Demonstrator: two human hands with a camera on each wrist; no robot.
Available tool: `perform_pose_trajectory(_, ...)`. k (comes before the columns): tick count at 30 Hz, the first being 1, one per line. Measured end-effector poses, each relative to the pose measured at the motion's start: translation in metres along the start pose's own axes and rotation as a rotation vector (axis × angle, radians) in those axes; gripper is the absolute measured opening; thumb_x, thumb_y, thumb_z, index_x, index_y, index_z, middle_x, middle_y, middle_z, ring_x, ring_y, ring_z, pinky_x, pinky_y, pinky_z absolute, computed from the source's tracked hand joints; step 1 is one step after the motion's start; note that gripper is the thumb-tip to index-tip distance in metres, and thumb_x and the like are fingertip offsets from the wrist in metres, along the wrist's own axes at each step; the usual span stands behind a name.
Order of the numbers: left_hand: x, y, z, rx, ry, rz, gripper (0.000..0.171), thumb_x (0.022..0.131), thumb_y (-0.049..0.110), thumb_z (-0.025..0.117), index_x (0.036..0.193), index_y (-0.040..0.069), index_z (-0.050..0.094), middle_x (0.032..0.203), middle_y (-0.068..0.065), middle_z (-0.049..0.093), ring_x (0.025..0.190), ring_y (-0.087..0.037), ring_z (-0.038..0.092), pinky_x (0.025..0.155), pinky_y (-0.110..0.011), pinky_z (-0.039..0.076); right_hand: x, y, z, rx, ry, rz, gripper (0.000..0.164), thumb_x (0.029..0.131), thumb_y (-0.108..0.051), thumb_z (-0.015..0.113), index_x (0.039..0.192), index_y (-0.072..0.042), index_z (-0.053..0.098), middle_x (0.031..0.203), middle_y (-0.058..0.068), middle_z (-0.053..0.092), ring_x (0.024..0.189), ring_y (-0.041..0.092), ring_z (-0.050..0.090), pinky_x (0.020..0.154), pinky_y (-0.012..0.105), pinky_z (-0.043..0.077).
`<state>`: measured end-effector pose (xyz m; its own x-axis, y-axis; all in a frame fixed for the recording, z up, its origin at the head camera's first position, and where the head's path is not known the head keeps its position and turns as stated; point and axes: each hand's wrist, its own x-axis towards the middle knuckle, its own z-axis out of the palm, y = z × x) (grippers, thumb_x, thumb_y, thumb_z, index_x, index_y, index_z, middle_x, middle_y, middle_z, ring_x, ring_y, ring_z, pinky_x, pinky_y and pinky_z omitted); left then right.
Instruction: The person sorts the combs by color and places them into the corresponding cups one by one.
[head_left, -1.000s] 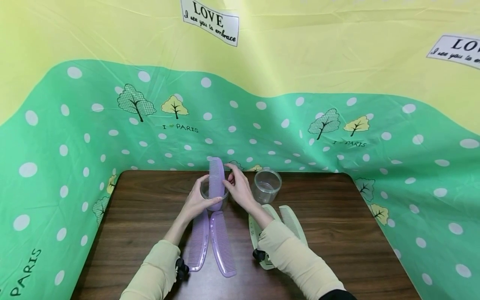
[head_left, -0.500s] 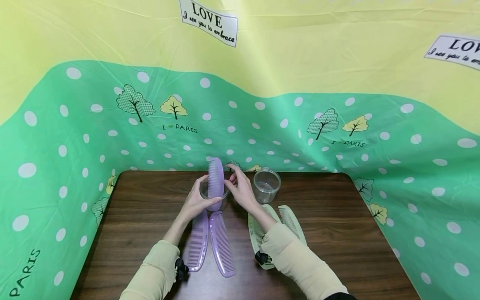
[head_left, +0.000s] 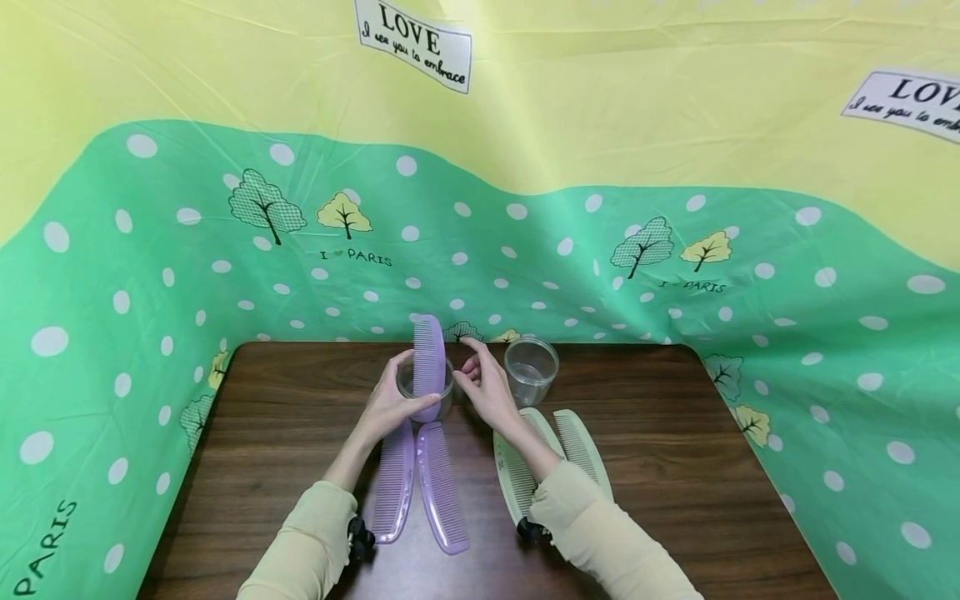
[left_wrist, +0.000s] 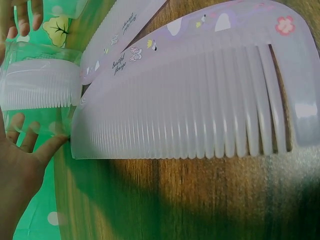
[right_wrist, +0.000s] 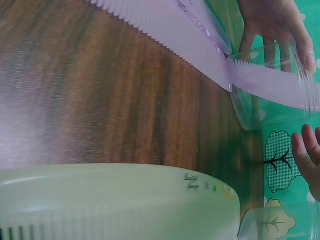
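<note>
My left hand [head_left: 388, 403] grips a clear round jar [right_wrist: 252, 117], its fingers and thumb curled around the side. Inside that jar a purple comb [head_left: 428, 354] stands upright, its upper half rising above the rim. My right hand [head_left: 486, 390] is just right of the jar, apart from it and from the comb, with relaxed fingers and nothing held. Two more purple combs, one on the left [head_left: 395, 483] and one on the right [head_left: 442, 492], lie on the table in front of the jar, their far ends near its base.
A second clear jar [head_left: 531, 372] stands behind and right of my right hand. Pale green combs [head_left: 583, 450] lie beneath and beside my right forearm, which partly covers them. The brown wooden table [head_left: 690, 467] ends at a patterned green and yellow cloth [head_left: 465, 258].
My right hand has drawn away from the standing comb, slightly to the right. The left hand keeps its hold on the jar, and the comb stays upright in it.
</note>
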<state>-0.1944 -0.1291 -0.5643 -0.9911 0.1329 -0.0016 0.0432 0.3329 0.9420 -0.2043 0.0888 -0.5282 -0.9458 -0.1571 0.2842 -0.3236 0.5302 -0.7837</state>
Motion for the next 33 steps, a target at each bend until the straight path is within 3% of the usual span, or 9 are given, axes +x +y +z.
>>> perform_pose_trajectory(18,0.002,-0.001,0.006,0.009,0.008,0.003,0.101,0.075,0.047,0.09,0.156,0.032,0.032,0.156,-0.006,0.045,0.142,-0.03,0.048,0.117,-0.055,0.038,-0.03,0.006,-0.005,0.044,-0.06,0.041,0.065,0.095,-0.01,0.072,0.152,-0.022,0.043,0.1,0.011,0.066,0.08,0.014,0.064,0.068,0.02,0.056)
perform_pose_trajectory(33,0.002,0.0,-0.001,0.021,0.0,-0.009,0.102,0.075,0.049,0.09,0.157,0.033,0.031,0.156,-0.007,0.043,0.143,-0.03,0.046,0.117,-0.057,0.037,-0.055,0.001,0.003,0.073,-0.11,0.075,0.072,0.094,-0.011,0.075,0.154,-0.029,0.039,0.118,0.02,0.066,0.082,0.014,0.067,0.065,0.021,0.058)
